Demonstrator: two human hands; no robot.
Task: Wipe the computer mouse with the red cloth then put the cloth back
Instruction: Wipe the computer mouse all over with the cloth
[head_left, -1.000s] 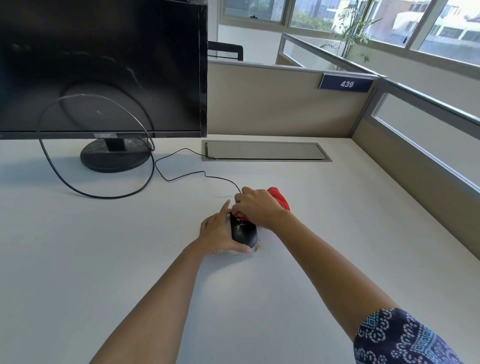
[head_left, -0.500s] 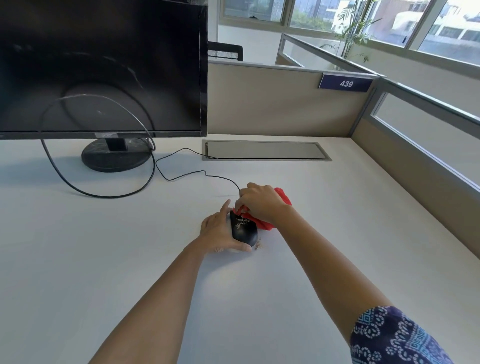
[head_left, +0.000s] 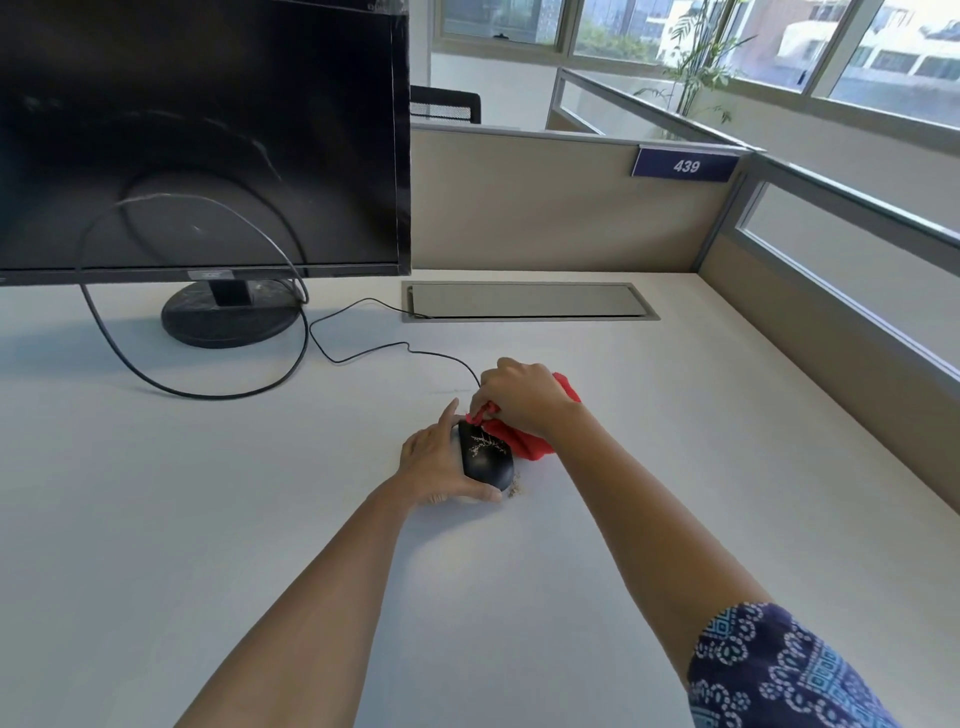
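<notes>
Far off to the left of both hands, a black monitor (head_left: 197, 135) stood on its round base (head_left: 231, 319), and a thick black cable (head_left: 202, 392) looped out across the white desk (head_left: 208, 545) in front of it. A thinner cord (head_left: 363, 353) snaked from the desk's grey cable hatch (head_left: 530, 301) toward the hands.

And there was the left hand (head_left: 434, 465), laid flat against the left flank of the computer mouse (head_left: 485, 457), fingers stretched forward along its side and thumb curled under its near end, bracing it rather than lifting it. The mouse sat on the desk right between the two hands, touching both, its black back streaked with pale, dusty-looking marks (a little scatter of tan crumbs lay on the desk just at its near right corner).

On to the right hand (head_left: 524, 400), knuckles up, clenched around the red cloth (head_left: 524, 441) and pressed down over the far end of the mouse. A fold of cloth poked out between the fingers at the mouse's front, more spilled out below the wrist beside the mouse's right flank, and a corner showed behind the hand.

Farther right, near the camera, a patterned blue sleeve (head_left: 779, 675) covered the upper arm, and beyond the hands a partition carried a sign (head_left: 685, 165) reading 439.
</notes>
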